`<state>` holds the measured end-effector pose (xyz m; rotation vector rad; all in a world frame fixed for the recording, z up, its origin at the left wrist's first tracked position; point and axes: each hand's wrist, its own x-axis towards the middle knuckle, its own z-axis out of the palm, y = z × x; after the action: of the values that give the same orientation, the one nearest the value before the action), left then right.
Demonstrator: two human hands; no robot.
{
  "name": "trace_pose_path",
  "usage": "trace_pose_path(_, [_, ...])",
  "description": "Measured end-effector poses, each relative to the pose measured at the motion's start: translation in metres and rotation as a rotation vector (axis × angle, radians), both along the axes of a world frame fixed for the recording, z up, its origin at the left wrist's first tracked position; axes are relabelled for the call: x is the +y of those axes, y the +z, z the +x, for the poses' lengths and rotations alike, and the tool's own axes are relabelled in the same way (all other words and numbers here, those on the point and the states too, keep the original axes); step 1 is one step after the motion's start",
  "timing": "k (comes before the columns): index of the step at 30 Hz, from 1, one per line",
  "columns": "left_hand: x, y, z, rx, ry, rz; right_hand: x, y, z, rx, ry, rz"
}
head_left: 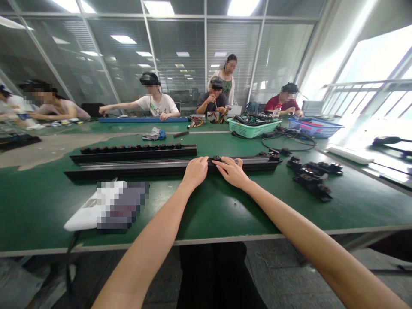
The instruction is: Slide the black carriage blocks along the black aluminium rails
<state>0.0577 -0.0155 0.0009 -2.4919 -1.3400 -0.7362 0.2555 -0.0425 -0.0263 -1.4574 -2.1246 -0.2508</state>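
- On the front black channel rail (144,172), lying crosswise on the green bench (209,214). Small black component (216,158) at its upper edge, between my hands.
- Left hand (196,171): fingers bunched over the rail just left of the component. Pinching or only pressing, can't tell.
- Right hand (233,171): fingers spread, tips at the component and rail edge. Can't tell if it's gripped or just touched.
- My read: handling that component at the channel. Left should brace the rail against sliding or tipping; right does the fine work.
- Load it near the middle, square to the channel. If cocked, it'll probably bind; back off, don't force.
- Fingertips out of the channel lips, likely pinch spots.
- Rear black rail (138,151) carries a row of small components; handy seating reference.
- Mind the cluster (272,154) at the front rail's right end.
- Right elbow in: loose black assemblies (313,185) lie beyond that forearm.
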Motion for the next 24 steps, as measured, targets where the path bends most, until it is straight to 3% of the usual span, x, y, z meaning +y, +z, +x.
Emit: trace_pose_path(24, [-0.003,-0.004,0.003,0.037,-0.013,-0.017,0.004,0.003,0.014,0.038,-0.053,0.068])
